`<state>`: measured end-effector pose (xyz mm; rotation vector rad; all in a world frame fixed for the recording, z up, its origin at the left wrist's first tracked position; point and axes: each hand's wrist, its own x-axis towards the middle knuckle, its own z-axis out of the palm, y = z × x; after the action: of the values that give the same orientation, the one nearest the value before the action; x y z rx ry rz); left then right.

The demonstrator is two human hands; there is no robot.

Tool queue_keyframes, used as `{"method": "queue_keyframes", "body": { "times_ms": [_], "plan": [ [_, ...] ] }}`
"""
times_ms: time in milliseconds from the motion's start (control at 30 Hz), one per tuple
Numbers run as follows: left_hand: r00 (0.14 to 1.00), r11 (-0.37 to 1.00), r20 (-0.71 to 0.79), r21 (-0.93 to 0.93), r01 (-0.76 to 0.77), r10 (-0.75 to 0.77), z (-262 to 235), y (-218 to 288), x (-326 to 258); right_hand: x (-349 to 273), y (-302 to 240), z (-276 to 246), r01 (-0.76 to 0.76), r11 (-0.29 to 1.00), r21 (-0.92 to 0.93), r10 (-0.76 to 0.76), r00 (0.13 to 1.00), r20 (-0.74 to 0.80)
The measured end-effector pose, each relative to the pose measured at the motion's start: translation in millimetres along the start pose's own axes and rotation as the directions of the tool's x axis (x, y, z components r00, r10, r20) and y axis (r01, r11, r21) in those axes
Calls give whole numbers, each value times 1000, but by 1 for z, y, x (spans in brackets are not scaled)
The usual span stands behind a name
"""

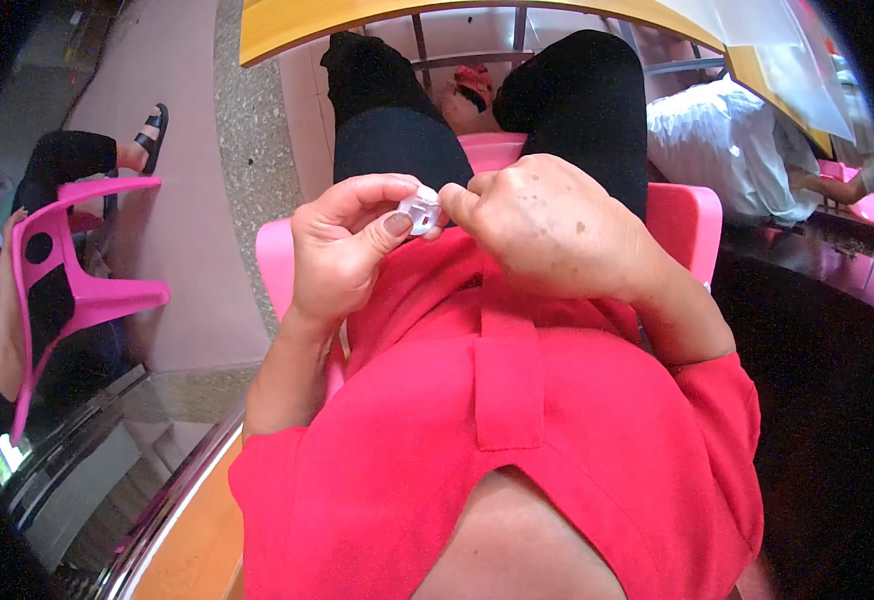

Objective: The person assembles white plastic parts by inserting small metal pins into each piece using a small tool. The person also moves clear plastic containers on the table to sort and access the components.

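Between the thumb and fingers of my left hand (pixel 342 245) is a small rounded piece of clear, whitish plastic (pixel 421 208) with an opening in it. A small dark reddish spot shows inside. My right hand (pixel 562 225) is closed, its back turned up, and the tip of a finger or thumb comes right up against the plastic piece's right side. Whatever its curled fingers pinch is hidden beneath the hand. Both hands are over my lap, in front of my red top (pixel 397 400) and black trousers (pixel 397 150).
A yellow-edged table (pixel 357 25) curves across the far side. A large white bag (pixel 722 145) and another person's arm (pixel 852 185) are at right. At left, someone sits by a pink plastic chair (pixel 77 270). My own pink chair (pixel 692 225) is under me.
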<state>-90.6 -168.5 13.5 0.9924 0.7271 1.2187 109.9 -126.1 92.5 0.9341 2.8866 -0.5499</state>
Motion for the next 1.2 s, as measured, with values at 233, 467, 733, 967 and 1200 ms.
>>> {"method": "queue_keyframes", "body": {
  "times_ms": [233,467,733,967,1200],
  "plan": [
    [983,942,-94,-314,118,-155,2,-3,7,-3,-11,12,-145,989,-19,138,971,-197],
    [985,926,-46,-351,142,-168,-2,-4,7,-3,-18,16,-203,978,-41,193,965,-179],
    [987,974,-126,-214,73,-101,6,-4,5,-1,-17,14,-205,979,-4,203,969,-140],
    [991,998,-131,-60,23,-31,5,-5,3,1,-14,13,-139,990,14,140,978,-157],
    [996,999,-85,-43,1,-5,0,-4,1,2,-5,11,-8,1000,-10,6,978,-211]
  ]
}}
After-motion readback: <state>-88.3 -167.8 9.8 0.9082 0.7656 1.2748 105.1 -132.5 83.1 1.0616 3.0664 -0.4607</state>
